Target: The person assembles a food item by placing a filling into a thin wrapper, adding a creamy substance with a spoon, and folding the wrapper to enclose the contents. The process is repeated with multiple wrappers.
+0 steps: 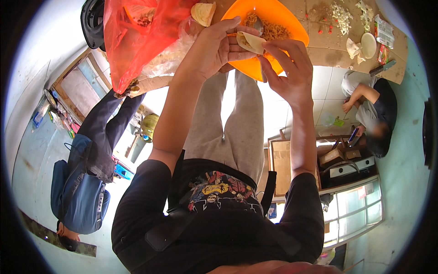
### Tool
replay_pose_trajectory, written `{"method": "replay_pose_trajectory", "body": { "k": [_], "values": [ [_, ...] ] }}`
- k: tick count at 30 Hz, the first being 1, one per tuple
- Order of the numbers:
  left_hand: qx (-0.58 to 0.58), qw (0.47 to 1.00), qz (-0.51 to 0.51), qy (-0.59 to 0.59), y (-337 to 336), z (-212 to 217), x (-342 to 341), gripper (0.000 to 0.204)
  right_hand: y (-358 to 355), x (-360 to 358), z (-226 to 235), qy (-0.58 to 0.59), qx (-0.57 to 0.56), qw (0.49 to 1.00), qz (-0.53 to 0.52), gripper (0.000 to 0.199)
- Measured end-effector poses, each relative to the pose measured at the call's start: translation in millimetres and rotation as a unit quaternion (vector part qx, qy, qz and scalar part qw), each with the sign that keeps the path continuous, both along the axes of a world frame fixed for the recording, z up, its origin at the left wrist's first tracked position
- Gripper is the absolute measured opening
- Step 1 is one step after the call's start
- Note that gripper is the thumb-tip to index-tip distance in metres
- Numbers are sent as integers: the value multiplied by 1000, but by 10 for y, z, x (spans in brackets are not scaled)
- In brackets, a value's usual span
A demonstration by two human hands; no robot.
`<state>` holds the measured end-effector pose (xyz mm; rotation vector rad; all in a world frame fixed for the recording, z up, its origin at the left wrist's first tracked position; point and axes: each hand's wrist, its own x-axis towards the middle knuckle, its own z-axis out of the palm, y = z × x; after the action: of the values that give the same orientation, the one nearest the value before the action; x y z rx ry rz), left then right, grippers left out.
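Over an orange bowl (301, 32) I hold a small pale folded dough wrapper (250, 42) with some brownish filling showing at its opening. My left hand (222, 45) is palm up, its fingers stretched under the wrapper and bearing it, with the thumb apart. The thumb and fingertips of my right hand (289, 66) pinch the wrapper's right end. Shredded orange-brown filling (278, 32) lies in the bowl beneath, along with a metal spoon (258, 25) whose handle is partly hidden.
A red plastic bag (137, 45) and a pale folded wrapper (203, 13) lie left of the bowl. On the cardboard (324, 57) at right are chopped white bits (341, 19), wrappers (368, 45) and a knife (383, 67). One person (84, 164) stands left; another (378, 105) sits right.
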<state>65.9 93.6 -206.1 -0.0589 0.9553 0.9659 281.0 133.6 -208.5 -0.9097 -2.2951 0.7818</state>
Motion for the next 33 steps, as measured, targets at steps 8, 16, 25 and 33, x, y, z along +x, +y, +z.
{"method": "replay_pose_trajectory", "body": {
  "k": [8, 16, 25, 33],
  "values": [
    [21, 1000, -13, 10, -4, 51, 7, 55, 19, 5, 116, 21, -33, 999, -7, 34],
    [-6, 997, -65, 28, 10, 197, 18, 52, 96, -5, 184, -7, -41, 999, -12, 28],
    [128, 973, -105, 163, -56, 122, 69, 41, 96, -13, 77, 84, -235, 965, -79, 11],
    [153, 962, 1, 225, -52, 68, 226, 39, 48, -68, 68, 166, -395, 895, -128, 9]
  ]
}}
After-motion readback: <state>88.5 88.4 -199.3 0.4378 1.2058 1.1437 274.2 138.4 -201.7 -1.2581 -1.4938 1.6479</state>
